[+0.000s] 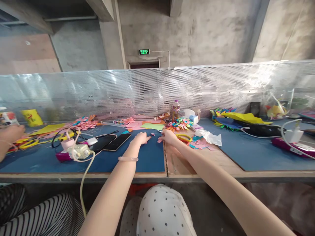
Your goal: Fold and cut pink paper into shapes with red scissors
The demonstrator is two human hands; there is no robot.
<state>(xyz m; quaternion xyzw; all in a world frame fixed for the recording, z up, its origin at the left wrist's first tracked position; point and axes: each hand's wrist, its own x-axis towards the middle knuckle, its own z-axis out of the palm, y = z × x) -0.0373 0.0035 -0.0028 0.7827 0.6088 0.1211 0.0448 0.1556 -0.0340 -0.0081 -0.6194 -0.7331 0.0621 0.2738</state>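
Note:
My left hand (140, 139), a pale bangle (128, 159) on its wrist, rests low over the blue mat with bent fingers closed at a piece of pink paper (148, 140). Facing it, my right hand (169, 136) is closed in a pinch; a small pale tip shows at its fingers, but what it belongs to is unclear. Between the hands lies a small folded pink piece (153, 134). Another pink scrap (159, 141) is beneath my right fingers. Yellow-handled scissors (184, 137) lie just right of that hand.
A black phone (117, 142) and plugs with a cable (80, 150) lie left. Behind are coloured sheets (153, 126), paper flowers (185, 124) and a bottle (175, 110). White tissue (212, 137) lies right. A co-worker's hand (11, 134) is at far left. A perforated metal screen (105, 95) backs the table.

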